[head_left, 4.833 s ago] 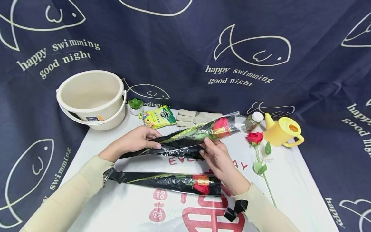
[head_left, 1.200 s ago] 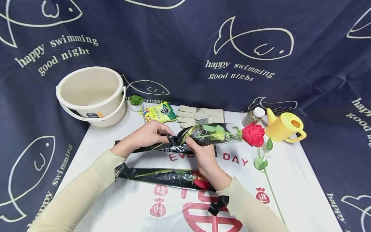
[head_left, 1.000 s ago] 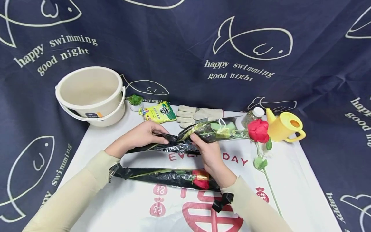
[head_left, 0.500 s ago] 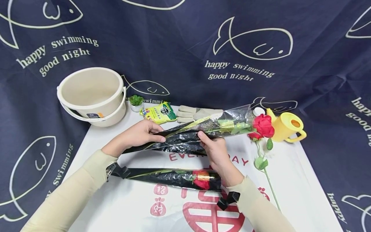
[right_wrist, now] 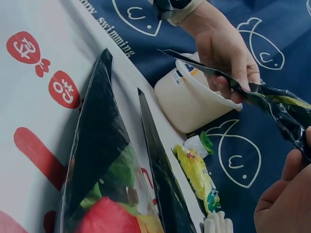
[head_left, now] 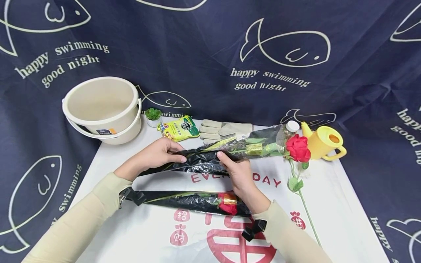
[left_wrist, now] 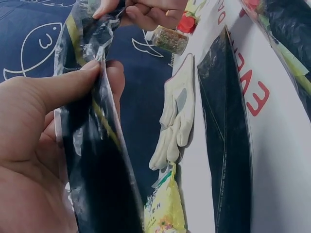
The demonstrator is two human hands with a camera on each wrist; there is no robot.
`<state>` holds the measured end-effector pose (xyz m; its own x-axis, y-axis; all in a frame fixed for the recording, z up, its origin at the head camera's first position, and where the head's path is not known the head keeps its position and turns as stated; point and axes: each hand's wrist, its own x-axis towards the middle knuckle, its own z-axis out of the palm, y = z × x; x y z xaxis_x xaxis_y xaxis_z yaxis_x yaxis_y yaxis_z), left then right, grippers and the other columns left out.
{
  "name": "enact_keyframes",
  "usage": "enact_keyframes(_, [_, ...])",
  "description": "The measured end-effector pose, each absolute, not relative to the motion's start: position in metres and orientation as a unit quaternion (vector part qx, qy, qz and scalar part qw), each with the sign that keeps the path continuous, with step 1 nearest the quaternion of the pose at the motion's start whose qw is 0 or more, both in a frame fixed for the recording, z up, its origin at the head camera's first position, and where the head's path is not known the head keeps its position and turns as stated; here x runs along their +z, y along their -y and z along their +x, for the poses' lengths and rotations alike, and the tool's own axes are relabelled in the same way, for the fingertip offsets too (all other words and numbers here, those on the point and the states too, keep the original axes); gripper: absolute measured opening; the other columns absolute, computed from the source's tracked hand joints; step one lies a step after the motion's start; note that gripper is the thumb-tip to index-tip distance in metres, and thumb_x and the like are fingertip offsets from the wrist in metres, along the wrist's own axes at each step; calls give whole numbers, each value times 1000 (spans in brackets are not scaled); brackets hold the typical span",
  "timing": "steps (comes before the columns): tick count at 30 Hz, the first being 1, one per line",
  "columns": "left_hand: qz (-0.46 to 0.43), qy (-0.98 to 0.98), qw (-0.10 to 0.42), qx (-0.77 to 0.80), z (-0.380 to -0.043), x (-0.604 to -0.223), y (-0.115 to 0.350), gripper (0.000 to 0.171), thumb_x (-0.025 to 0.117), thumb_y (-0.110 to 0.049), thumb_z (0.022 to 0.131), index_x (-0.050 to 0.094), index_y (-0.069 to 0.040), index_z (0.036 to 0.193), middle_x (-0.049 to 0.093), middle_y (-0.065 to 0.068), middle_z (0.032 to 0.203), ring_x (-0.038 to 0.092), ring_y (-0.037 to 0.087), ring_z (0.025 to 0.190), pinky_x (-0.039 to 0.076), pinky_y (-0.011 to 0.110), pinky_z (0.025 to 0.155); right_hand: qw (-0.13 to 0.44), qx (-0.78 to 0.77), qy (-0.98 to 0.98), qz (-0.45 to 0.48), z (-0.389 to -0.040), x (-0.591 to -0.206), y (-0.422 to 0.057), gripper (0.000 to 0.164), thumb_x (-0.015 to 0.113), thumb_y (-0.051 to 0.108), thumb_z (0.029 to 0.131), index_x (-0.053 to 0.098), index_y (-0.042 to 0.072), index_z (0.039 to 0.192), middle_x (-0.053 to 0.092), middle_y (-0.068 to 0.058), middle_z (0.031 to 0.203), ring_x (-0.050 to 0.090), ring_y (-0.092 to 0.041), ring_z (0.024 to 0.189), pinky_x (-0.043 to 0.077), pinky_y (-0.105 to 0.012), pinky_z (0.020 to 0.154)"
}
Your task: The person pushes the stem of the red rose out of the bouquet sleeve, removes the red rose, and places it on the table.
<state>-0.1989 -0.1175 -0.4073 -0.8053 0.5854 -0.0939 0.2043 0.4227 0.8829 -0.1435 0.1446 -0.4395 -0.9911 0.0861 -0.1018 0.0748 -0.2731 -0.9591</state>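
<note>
One navy fish-print backdrop (head_left: pixel 197 54) hangs behind your one white table (head_left: pixel 345 208). One cream bucket (head_left: pixel 102 96) stands at the table's far left. Three black wrapping sleeves are counted. The first, the held sleeve (head_left: pixel 204 157), is raised above the table; your left hand (head_left: pixel 161 155) pinches its narrow part between thumb and fingers, and your right hand (head_left: pixel 241 175) grips it farther along. The second, the front sleeve (head_left: pixel 187 201), lies nearest you. The third, the flat sleeve (left_wrist: pixel 223 136), lies on the table between them. Roses number three: the held rose (head_left: pixel 298 148), its bloom out past the clear end; the packed rose (head_left: pixel 228 208), inside the front sleeve; and the loose rose (head_left: pixel 295 184), on the table at right. You have one yellow watering can (head_left: pixel 323 143), pale gloves (head_left: pixel 213 128), whether one or two you cannot tell, one yellow packet (head_left: pixel 179 128), one white-capped jar (head_left: pixel 292 126) and one potted succulent (head_left: pixel 153 115).
</note>
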Motion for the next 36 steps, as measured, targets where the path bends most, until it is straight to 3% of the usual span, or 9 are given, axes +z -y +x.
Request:
enact_keyframes(6, [260,-817,177,484,-199,-408,110,14,75,-17,80,74,-20,93,69,-7,86,62,14,76,47,32,70,25,781,623,-42,-141,-439,-130,52,80,14,75,53,10,120,59,-7,115,56,-18,101,45,-32,88])
enact_keyframes(9, [254,-809,179,500,-195,-399,105,15,73,-10,80,74,-16,93,70,-5,85,61,15,74,47,30,69,36,783,620,-41,-140,-440,-124,57,79,11,75,49,11,123,56,-7,121,52,-19,111,40,-33,95])
enact_keyframes(14, [233,-799,190,521,-191,-394,102,16,72,-6,80,74,-10,95,70,-1,86,62,16,78,47,30,72,29,765,641,-48,-138,-442,-120,57,80,19,75,50,12,123,57,-5,120,53,-18,110,40,-34,95])
enact_keyframes(20, [252,-805,205,496,-194,-409,109,16,75,-16,79,74,-17,95,70,-4,85,62,15,73,48,30,68,14,726,685,-59,-135,-444,-127,61,83,32,70,54,15,120,59,-1,117,54,-15,108,40,-31,94])
enact_keyframes(26, [248,-820,205,474,-198,-408,121,24,78,-29,76,73,-19,97,70,-7,89,63,13,84,47,34,78,22,738,672,-58,-142,-440,-139,60,84,32,69,55,13,119,60,-6,114,57,-21,98,45,-35,87])
enact_keyframes(33, [265,-803,237,478,-204,-408,129,40,76,-29,79,67,-8,112,66,1,109,59,17,105,43,36,92,9,748,662,-45,-144,-440,-146,66,82,25,72,48,18,129,56,-2,125,51,-17,114,39,-32,96])
enact_keyframes(36, [284,-801,234,472,-204,-407,120,40,75,-30,80,67,-8,112,66,-1,106,59,14,101,45,33,89,0,749,661,-38,-144,-441,-143,66,82,25,73,48,18,129,55,-1,126,50,-17,115,39,-32,96])
